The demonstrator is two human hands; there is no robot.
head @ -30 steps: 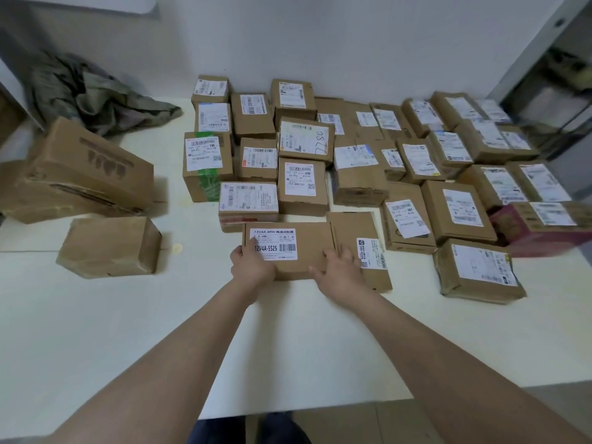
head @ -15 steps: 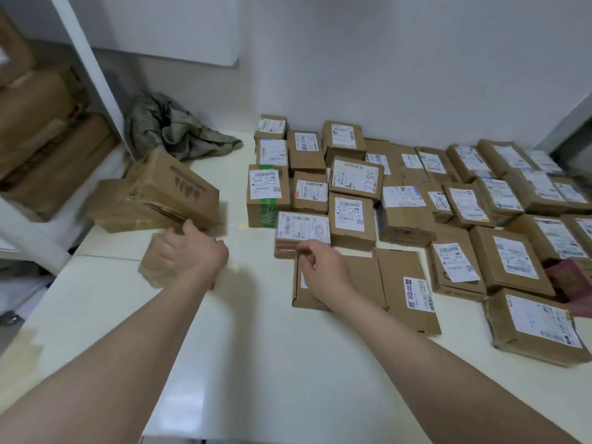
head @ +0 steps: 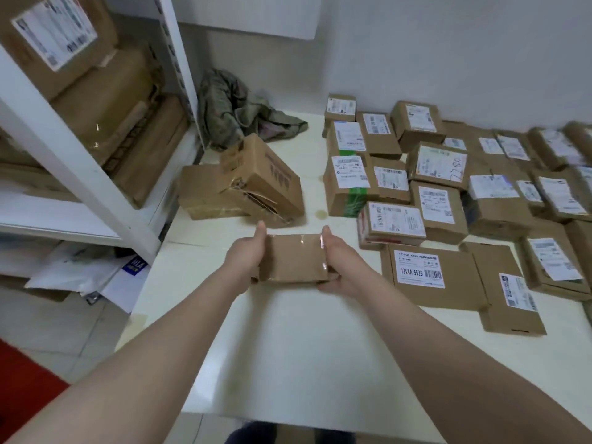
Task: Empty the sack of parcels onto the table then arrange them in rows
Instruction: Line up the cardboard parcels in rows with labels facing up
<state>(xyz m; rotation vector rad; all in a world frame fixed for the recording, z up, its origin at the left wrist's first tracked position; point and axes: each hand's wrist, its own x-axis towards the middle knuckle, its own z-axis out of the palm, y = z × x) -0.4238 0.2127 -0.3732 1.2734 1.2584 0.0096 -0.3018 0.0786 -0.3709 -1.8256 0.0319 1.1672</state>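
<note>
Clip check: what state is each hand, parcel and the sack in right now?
Plain parcel: held between both hands, no label showing.
Left hand: grips its left end.
Right hand: grips its right end.
Printed box: tilted, leaning on flat box.
Sack: crumpled, collapsed.
12V4A-5525 box: flat, label up.

L hand (head: pixel 246 255), R hand (head: pixel 340 262) + forearms bare; dark blue trousers (head: pixel 253 433) below

The white table (head: pixel 288 347) carries rows of labelled parcels (head: pixel 435 206); two plain boxes (head: pixel 205 193) and a crumpled sack (head: pixel 230 107) lie leftward.
</note>
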